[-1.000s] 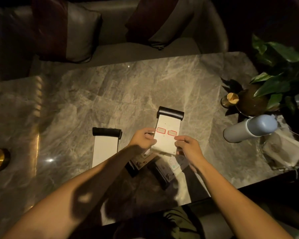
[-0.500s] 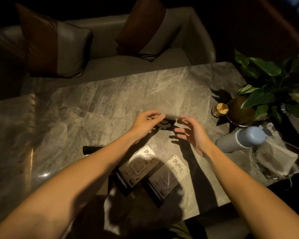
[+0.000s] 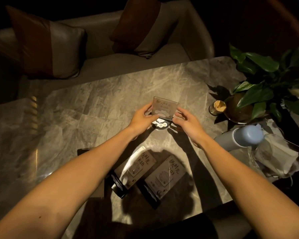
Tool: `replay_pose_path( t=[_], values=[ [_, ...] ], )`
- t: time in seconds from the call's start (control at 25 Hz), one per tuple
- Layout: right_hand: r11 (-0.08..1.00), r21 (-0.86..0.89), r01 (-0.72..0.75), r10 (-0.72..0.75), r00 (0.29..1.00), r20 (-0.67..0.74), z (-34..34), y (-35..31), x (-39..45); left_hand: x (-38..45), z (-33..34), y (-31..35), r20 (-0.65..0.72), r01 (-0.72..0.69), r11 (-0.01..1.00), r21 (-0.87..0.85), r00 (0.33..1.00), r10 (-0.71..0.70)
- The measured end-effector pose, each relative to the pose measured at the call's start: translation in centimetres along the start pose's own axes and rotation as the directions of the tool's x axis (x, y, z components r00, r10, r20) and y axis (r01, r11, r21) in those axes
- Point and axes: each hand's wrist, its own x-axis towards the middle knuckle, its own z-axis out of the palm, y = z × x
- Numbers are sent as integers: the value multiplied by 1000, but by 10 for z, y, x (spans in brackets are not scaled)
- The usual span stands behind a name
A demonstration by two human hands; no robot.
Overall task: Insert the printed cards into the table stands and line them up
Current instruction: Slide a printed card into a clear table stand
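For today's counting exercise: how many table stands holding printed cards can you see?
3: an upright stand between both hands, and two lying flat near the table's front edge, left and right. A fourth may hide under the left forearm.

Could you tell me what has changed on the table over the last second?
The stand that lay flat near the table edge, held by both hands, has been carried farther out and set upright on its dark base. The left hand is still on its left edge; the right hand is at its right edge, contact unclear. The two flat stands near the edge, once hidden under it, now show. The bottle and plant stayed put.
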Motion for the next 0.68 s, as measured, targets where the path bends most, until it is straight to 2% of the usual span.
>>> replay_pose_path(
  t=[0.12, 0.24, 0.4, 0.52, 0.68],
  values=[
    [998, -23, -54, 54, 998, -16, 2, 15, -13, -12, 3, -18, 11, 109, 994, 27, 994, -110],
    [987, -56, -149, 144, 986, -89, 6, 51, -45, -33, 11, -49, 111, 209, 962, 174, 967, -230],
    [961, 71, -267, 276, 938, -211, 9, 98, -98, -67, 33, -81, 155, 330, 927, 180, 921, -358],
    [899, 174, -401, 432, 875, -220, 12, 139, -127, -90, 46, -101, 153, 322, 903, 286, 914, -375],
    [842, 175, -510, 539, 806, -246, 23, 197, -135, -100, 55, -123, 180, 295, 862, 413, 901, -395]
  ],
)
